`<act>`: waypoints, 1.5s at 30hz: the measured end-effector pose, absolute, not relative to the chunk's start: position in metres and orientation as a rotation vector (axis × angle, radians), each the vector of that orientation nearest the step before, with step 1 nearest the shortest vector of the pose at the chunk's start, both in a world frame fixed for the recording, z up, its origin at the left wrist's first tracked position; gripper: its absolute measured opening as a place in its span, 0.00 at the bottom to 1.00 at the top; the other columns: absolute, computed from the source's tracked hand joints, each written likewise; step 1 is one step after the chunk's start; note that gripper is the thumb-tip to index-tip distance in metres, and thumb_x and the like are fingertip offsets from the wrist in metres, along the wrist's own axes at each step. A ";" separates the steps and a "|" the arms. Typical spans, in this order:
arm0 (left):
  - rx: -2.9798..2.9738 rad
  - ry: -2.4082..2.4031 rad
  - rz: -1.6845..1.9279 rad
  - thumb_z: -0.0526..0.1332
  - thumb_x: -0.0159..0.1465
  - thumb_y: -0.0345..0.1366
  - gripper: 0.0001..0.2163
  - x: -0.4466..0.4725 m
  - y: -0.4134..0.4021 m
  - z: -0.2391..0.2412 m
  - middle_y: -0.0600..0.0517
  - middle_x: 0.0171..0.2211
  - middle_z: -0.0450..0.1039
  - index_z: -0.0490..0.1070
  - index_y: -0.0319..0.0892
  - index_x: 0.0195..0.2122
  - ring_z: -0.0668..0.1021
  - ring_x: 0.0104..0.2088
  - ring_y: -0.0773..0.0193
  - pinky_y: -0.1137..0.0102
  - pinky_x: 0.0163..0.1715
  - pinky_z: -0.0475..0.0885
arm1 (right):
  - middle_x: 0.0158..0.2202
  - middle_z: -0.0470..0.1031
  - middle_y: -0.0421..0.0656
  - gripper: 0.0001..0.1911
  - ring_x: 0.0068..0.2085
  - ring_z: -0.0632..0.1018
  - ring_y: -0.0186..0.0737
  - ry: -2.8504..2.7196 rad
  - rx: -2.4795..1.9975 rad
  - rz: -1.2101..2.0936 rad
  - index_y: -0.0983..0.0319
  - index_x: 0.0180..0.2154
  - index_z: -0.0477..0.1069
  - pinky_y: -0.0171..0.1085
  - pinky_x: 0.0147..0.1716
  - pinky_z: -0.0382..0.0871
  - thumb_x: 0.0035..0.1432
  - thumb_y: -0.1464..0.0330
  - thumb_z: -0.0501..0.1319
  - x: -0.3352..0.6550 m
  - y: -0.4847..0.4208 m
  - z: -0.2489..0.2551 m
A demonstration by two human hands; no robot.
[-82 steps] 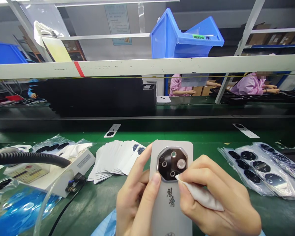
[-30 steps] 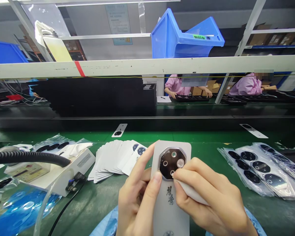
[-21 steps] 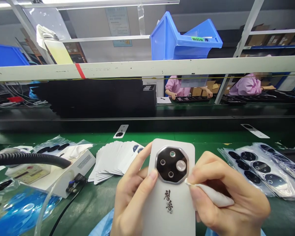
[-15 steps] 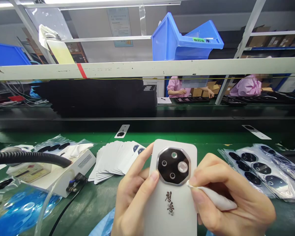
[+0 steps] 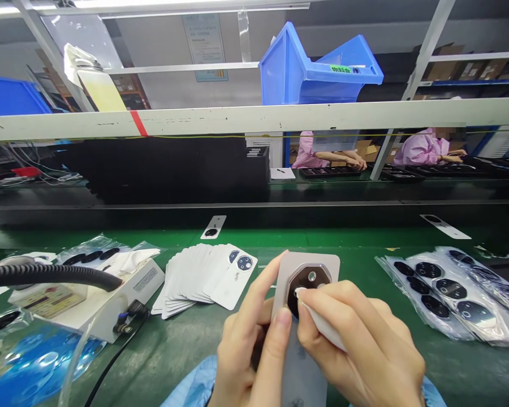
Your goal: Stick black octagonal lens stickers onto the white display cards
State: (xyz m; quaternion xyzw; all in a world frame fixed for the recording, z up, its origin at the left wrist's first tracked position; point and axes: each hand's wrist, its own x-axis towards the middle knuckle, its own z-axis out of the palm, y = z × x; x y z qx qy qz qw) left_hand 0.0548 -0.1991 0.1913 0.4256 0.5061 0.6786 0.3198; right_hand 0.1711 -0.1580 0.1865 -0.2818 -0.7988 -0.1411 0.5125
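In my left hand (image 5: 254,345) is a white phone back cover (image 5: 302,362), tilted, with its thumb on the face and fingers along the left edge. A dark octagonal camera panel (image 5: 294,282) with a silver rim sits near its top. My right hand (image 5: 360,339) pinches a rolled white wiping cloth (image 5: 327,329), its tip touching the camera panel. The fingers hide the panel's right part and the lower lettering is blurred. Left of the hands lies a fanned stack of white back covers (image 5: 190,277).
Clear-bagged covers with black camera panels (image 5: 452,288) lie at the right. A white box (image 5: 139,282), black ribbed hose (image 5: 51,275) and blue film (image 5: 42,362) are at the left. A blue bin (image 5: 318,73) rests overhead. Across the line sit people in pink (image 5: 422,150).
The cloth tip has moved from the panel's lower right edge up and left onto its face. The cover has tilted and shifted slightly right, uncovering more of the stack.
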 end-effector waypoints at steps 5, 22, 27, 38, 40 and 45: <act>1.112 1.403 1.768 0.63 0.60 0.42 0.18 0.055 -0.202 0.189 0.54 0.28 0.79 0.73 0.53 0.52 0.77 0.27 0.64 0.74 0.29 0.70 | 0.31 0.75 0.42 0.09 0.22 0.71 0.33 -1.980 -0.648 -0.390 0.64 0.44 0.70 0.36 0.20 0.64 0.61 0.75 0.58 0.171 -0.153 0.180; 0.872 1.171 1.628 0.64 0.58 0.43 0.26 0.044 -0.203 0.198 0.51 0.21 0.75 0.68 0.40 0.57 0.72 0.17 0.66 0.77 0.14 0.62 | 0.24 0.69 0.39 0.11 0.21 0.70 0.31 -1.638 -0.464 0.313 0.63 0.33 0.71 0.32 0.15 0.63 0.50 0.83 0.60 0.177 -0.157 0.201; 0.856 1.117 1.637 0.63 0.59 0.43 0.26 0.046 -0.202 0.197 0.51 0.21 0.75 0.67 0.39 0.58 0.72 0.16 0.67 0.78 0.14 0.61 | 0.22 0.69 0.39 0.12 0.20 0.69 0.31 -1.655 -0.479 0.292 0.62 0.33 0.71 0.31 0.13 0.62 0.50 0.83 0.60 0.178 -0.159 0.203; 0.936 1.270 1.690 0.65 0.58 0.44 0.23 0.049 -0.205 0.190 0.54 0.25 0.77 0.70 0.48 0.55 0.70 0.19 0.72 0.80 0.19 0.64 | 0.29 0.73 0.39 0.09 0.25 0.74 0.31 -1.878 -0.585 0.018 0.62 0.39 0.70 0.31 0.20 0.67 0.56 0.78 0.61 0.176 -0.158 0.198; 1.022 1.395 1.728 0.64 0.59 0.44 0.23 0.051 -0.207 0.185 0.54 0.28 0.78 0.70 0.49 0.56 0.74 0.23 0.70 0.79 0.23 0.67 | 0.29 0.75 0.39 0.08 0.25 0.74 0.31 -1.907 -0.619 -0.160 0.62 0.40 0.70 0.32 0.21 0.67 0.58 0.78 0.60 0.174 -0.159 0.194; 1.148 1.490 1.756 0.60 0.63 0.43 0.19 0.055 -0.207 0.180 0.56 0.31 0.79 0.69 0.55 0.56 0.77 0.29 0.69 0.78 0.31 0.69 | 0.32 0.75 0.42 0.08 0.25 0.72 0.32 -1.929 -0.653 -0.367 0.64 0.43 0.71 0.34 0.23 0.65 0.62 0.76 0.58 0.170 -0.158 0.181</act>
